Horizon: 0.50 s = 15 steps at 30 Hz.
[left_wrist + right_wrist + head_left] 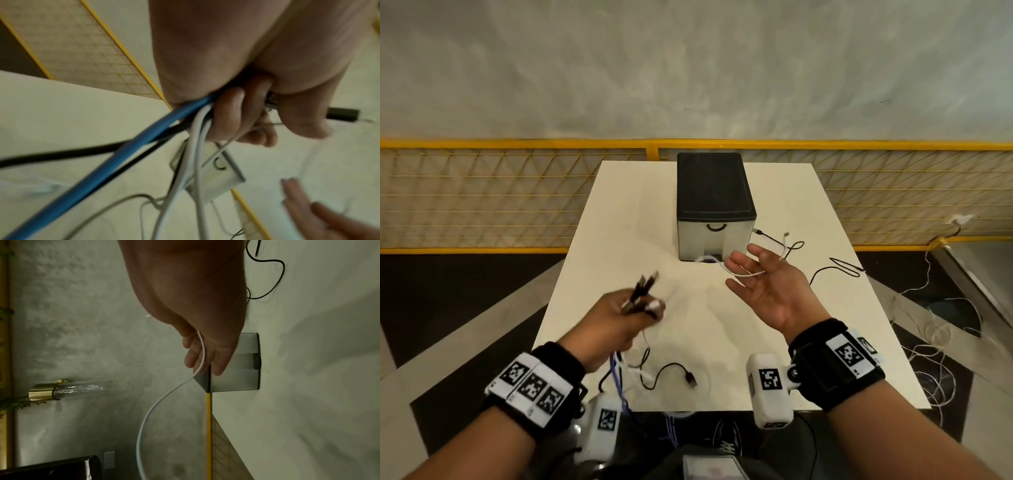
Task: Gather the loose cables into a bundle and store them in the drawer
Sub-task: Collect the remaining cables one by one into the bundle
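My left hand (635, 317) is raised over the white table (616, 219) and grips a bundle of cable ends (643, 290), black and white plugs sticking up from the fist. In the left wrist view, the fingers (232, 116) curl round blue (123, 154), black and white cables that trail down. My right hand (753, 277) is palm up with straight fingers, and a thin white cable (743, 274) lies across them. That white cable (164, 400) arcs away from the right hand (207, 347). The drawer box (715, 209), black-topped with a grey front, stands shut beyond both hands.
A black cable (671, 371) with a plug lies near the table's front edge. More black and white cables (835, 267) lie right of the box, some over the right edge. A yellow mesh fence (482, 192) runs behind the table.
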Tool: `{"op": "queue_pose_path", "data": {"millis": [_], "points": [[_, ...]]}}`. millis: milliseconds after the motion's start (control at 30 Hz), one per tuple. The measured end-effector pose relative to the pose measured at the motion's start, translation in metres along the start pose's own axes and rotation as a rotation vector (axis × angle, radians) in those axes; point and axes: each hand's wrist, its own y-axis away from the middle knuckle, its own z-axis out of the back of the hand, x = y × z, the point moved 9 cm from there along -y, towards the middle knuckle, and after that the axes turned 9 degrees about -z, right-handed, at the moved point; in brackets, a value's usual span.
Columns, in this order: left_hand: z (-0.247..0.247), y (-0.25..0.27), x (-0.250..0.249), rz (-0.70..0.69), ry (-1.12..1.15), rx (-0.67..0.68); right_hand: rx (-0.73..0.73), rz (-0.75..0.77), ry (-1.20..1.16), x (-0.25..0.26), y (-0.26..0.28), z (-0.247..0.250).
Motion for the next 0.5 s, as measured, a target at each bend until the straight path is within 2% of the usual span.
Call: {"op": "queue_pose_path", "data": {"millis": [100, 200, 300, 367, 433, 500], "points": [[-0.006, -0.008, -0.050, -0.152, 0.059, -0.048, -0.010, 0.004, 0.100, -0.010, 0.003, -0.001], [0.010, -0.012, -0.089, -0.293, 0.111, -0.163, -0.021, 0.022, 0.345, -0.010, 0.010, 0.003], [0.045, -0.012, -0.104, -0.363, 0.266, -0.319, 0.021, -0.015, 0.863, -0.019, 0.020, 0.013], [0.060, -0.011, -0.106, -0.376, 0.332, -0.385, 0.121, -0.151, 1.280, -0.044, 0.023, 0.028], [0.064, -0.011, -0.106, -0.371, 0.355, -0.399, 0.262, -0.343, 1.664, -0.080, 0.029, 0.050], [0.061, -0.012, -0.105, -0.356, 0.362, -0.399, 0.377, -0.451, 2.016, -0.109, 0.035, 0.073]]}}
